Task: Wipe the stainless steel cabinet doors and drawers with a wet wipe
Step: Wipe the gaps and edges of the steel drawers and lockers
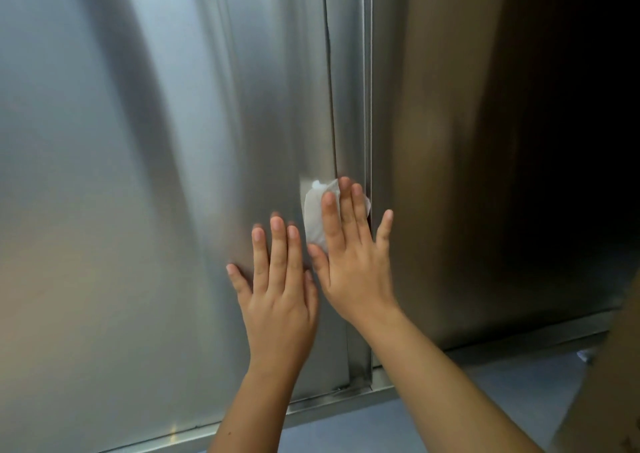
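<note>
Head camera view, looking down at two bare hands laid against a tall stainless steel cabinet door (pixel 138 175). Its brushed metal fills most of the picture and shows soft, blurred reflections. The right hand (pixel 349 258) lies flat with fingers spread, pinning a white wet wipe (pixel 313 210) against the door; the wipe is pressed under the fingers rather than gripped in a fist, and its crumpled upper and left edges stick out beyond the fingertips. It sits close to the door's right edge, just beside a narrow vertical seam (pixel 367 106). Right of that seam stands a second steel panel (pixel 450 141), which darkens into shadow toward the far right. The left hand (pixel 277 286) is empty, resting open with its palm on the same door, just left of and slightly below the right hand, thumbs nearly touching. Below the doors, a metal base rail (pixel 311 407) meets a blue-grey floor (pixel 450 414).
</note>
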